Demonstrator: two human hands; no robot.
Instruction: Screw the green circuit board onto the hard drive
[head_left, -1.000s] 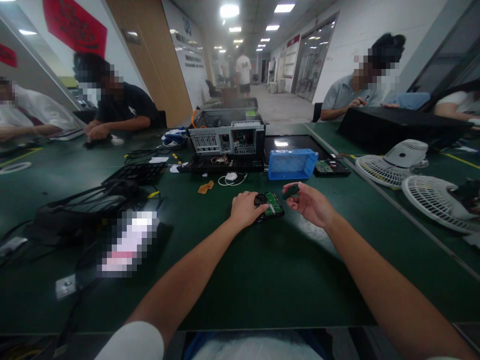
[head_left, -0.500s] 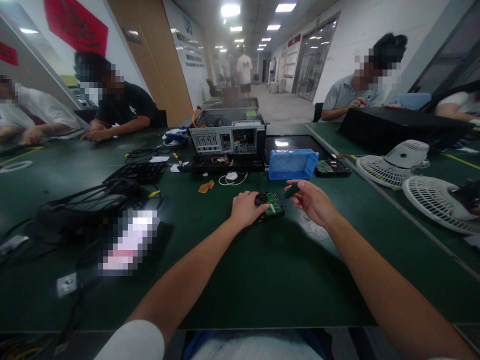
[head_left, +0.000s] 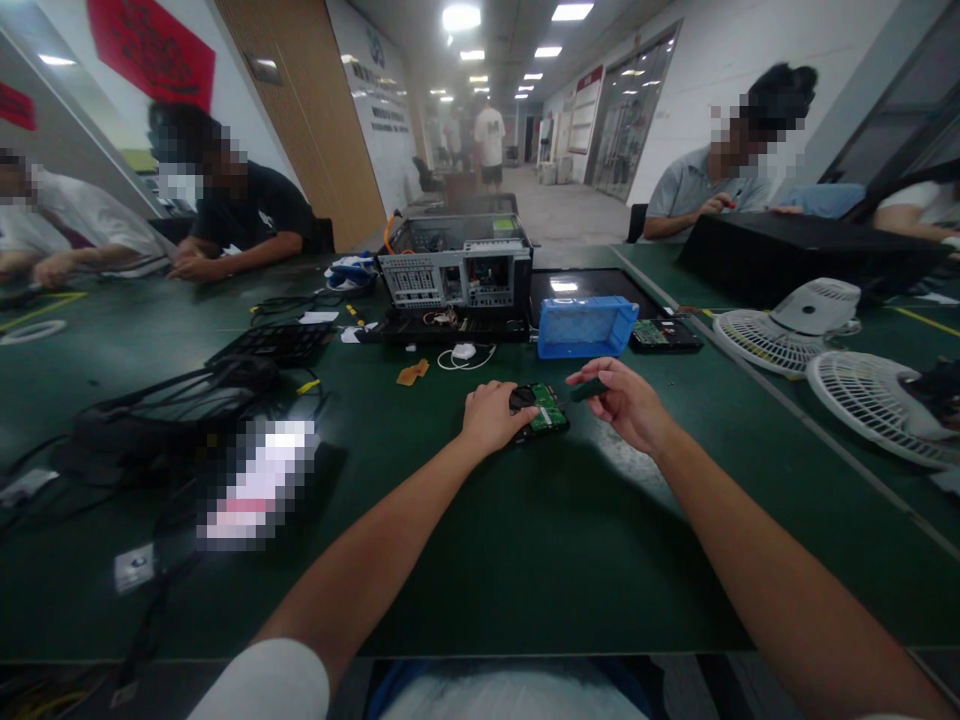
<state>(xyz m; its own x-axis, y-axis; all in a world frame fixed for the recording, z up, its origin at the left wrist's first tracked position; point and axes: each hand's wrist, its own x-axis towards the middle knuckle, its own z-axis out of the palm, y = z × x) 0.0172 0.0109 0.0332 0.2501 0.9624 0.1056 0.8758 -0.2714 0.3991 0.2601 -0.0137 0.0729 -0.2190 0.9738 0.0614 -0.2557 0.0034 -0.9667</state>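
Observation:
A hard drive (head_left: 550, 408) lies on the green table with its green circuit board facing up. My left hand (head_left: 493, 415) is closed around its left side, with the thumb across the board and the fingers over the far edge. Just to the right of the drive, my right hand (head_left: 621, 400) pinches a short dark screwdriver (head_left: 589, 390) between thumb and fingers. The handle lies nearly level, and its thin end points left at the drive's right edge. Whether the tip touches the drive I cannot tell.
Beyond the hands stand a blue plastic bin (head_left: 585, 330) and an opened computer case (head_left: 454, 275). Another drive (head_left: 666, 335) lies right of the bin. White fans (head_left: 780, 330) are at the right, black cables (head_left: 172, 400) and a blurred bright phone-like shape (head_left: 259, 480) at the left. Several people sit around.
My right hand has turned the screwdriver from a steeper slant to nearly level, close to the drive's right edge. My left hand and the hard drive have stayed put.

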